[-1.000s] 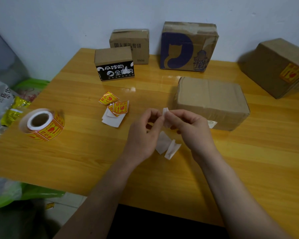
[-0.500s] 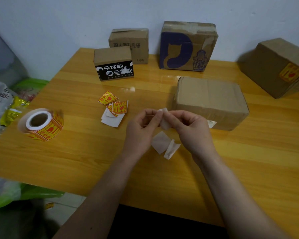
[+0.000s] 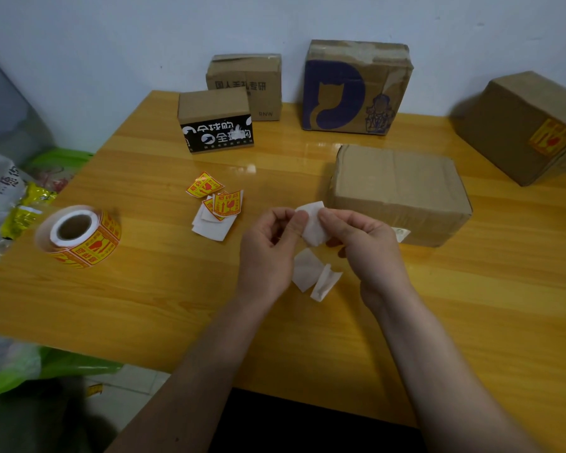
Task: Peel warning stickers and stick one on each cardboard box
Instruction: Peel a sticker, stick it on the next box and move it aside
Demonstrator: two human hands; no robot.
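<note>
My left hand (image 3: pixel 268 246) and my right hand (image 3: pixel 363 246) pinch one small sticker piece (image 3: pixel 312 223) between them above the table, its white backing side towards me. Just behind my hands lies a plain cardboard box (image 3: pixel 397 188). Loose yellow-and-red warning stickers (image 3: pixel 221 201) lie on white backing papers left of my hands. The sticker roll (image 3: pixel 79 235) stands at the table's left edge. A box at the far right (image 3: pixel 520 125) bears a warning sticker (image 3: pixel 553 137).
Two white backing scraps (image 3: pixel 311 273) lie on the wooden table (image 3: pixel 144 289) under my hands. At the back stand a black-printed box (image 3: pixel 214 120), a brown box with text (image 3: pixel 245 83) and a blue cat-print box (image 3: pixel 356 88). Plastic bags (image 3: pixel 10 197) sit off the left edge.
My hands have drawn slightly apart, and more of the white piece shows between my fingers. Everything on the table stays where it was.
</note>
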